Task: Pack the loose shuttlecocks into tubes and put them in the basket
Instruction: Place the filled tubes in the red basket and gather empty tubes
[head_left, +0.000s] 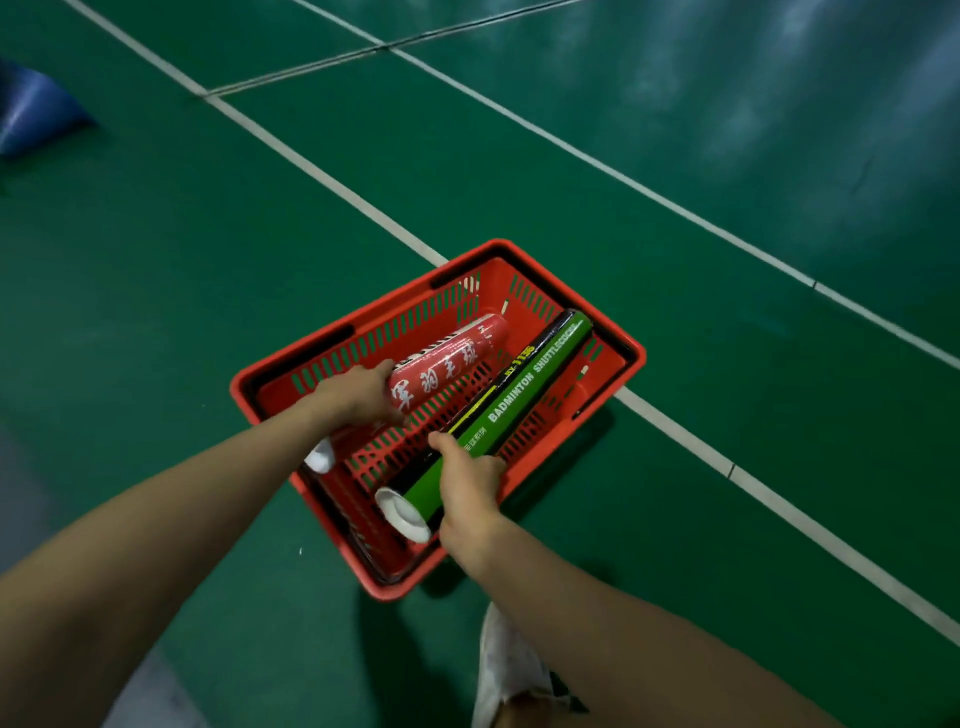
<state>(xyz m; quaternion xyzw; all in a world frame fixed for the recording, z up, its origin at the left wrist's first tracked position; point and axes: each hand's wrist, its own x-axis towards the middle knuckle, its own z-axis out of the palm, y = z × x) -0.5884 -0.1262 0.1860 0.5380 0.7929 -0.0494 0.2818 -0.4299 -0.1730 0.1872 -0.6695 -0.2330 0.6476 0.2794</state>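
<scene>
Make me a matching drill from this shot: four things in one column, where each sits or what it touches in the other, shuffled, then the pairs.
Column one:
1. red tube
2. green tube
3. basket
4. blue object

Column two:
A. on the floor at the far left edge of the view
B. gripped by the right hand
C. sitting on the green court floor across a white line
D. held by the left hand

Pairs: 1-D, 2-B, 3-C, 4-A
</scene>
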